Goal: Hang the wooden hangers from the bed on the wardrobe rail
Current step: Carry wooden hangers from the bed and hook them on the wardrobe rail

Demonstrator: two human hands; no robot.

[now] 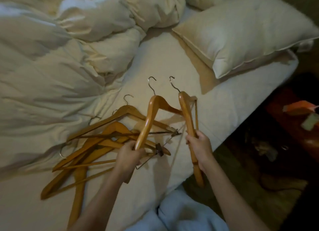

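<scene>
Several wooden hangers (96, 144) with metal hooks lie in a loose pile on the white bed sheet (164, 61), left of centre. My left hand (128, 153) grips the lower arm of one wooden hanger (151, 116), lifted above the pile with its hook pointing away from me. Over the bed's right edge, my right hand (200, 144) holds a second wooden hanger (187, 116) by one arm, seen almost edge-on with its hook up. The two held hangers are close together, and the left one's far arm reaches the right one. No wardrobe rail is in view.
A crumpled cream duvet (60, 49) covers the left and far side of the bed. A pillow (250, 32) lies at the upper right. Dark floor with a red and orange object (296, 108) lies right of the bed. My light blue trousers (181, 215) show at the bottom.
</scene>
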